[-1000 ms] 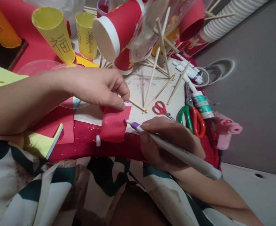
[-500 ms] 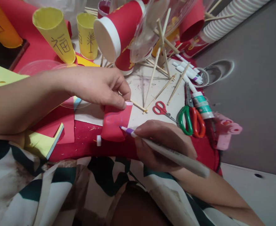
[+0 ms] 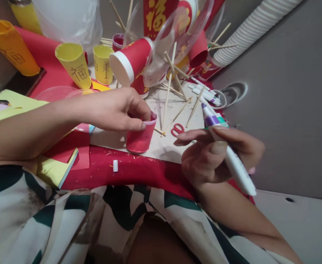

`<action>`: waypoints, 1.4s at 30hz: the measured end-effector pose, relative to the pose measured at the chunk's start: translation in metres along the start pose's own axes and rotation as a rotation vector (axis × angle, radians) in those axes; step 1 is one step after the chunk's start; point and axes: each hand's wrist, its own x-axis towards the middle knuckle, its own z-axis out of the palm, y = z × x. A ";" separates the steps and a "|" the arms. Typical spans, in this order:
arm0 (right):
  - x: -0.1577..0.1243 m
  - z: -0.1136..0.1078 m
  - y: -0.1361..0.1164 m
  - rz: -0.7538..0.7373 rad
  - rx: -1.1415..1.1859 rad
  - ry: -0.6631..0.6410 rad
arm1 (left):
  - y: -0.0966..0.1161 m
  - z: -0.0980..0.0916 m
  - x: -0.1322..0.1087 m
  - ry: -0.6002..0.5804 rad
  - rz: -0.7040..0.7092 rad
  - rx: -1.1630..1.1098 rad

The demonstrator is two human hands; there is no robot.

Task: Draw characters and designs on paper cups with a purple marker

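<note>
A small red paper cup (image 3: 139, 140) with a pinkish rim stands on the pale board (image 3: 108, 142). My left hand (image 3: 122, 109) pinches its rim, thumb outside and fingers reaching inside. To the right, my right hand (image 3: 218, 154) holds a white marker (image 3: 236, 163) with a purple band; its purple tip points up and away from the cup. A white marker cap (image 3: 115, 165) lies on the red cloth (image 3: 139, 172) in front of the cup. Small red-handled scissors (image 3: 177, 129) are partly hidden behind my right fingers.
Two yellow paper cups (image 3: 77, 69) with drawn characters stand at the back left, beside an orange one (image 3: 15, 47). Red printed cups (image 3: 136, 60), wooden sticks (image 3: 168, 86) and more white markers (image 3: 206, 93) crowd the back. A grey wall (image 3: 287, 102) bounds the right.
My right hand has lifted the marker off the cup and moved right, tip now up. The cup has been turned from lying tilted to standing upright, with my left hand still on its rim.
</note>
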 end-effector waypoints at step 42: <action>0.011 -0.005 0.013 0.136 -0.373 -0.144 | -0.123 -0.214 -0.090 0.922 -1.119 0.606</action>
